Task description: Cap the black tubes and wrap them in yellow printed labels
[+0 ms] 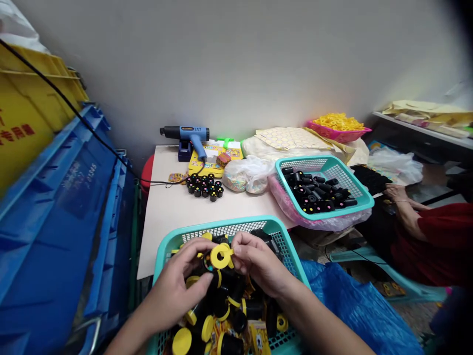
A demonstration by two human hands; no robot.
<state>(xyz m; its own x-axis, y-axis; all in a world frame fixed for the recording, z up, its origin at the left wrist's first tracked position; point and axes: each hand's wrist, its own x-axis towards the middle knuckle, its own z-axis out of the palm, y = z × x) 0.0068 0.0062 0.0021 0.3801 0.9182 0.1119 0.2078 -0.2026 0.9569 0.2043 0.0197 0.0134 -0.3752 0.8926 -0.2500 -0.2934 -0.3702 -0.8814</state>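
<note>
Black plastic container (pixel 206 263), seemingly still uncovered, is gripped by the left hand (pixel 185 277), yellow plastic ring (pixel 220 264) by the right hand (pixel 256 257); yellow-capped black cylinders (pixel 231 344) are heaped nearer.

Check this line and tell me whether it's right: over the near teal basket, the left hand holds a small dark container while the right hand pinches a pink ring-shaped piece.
Not quite: the ring-shaped piece is yellow, not pink, as the head view shows. The rest stands.
</note>
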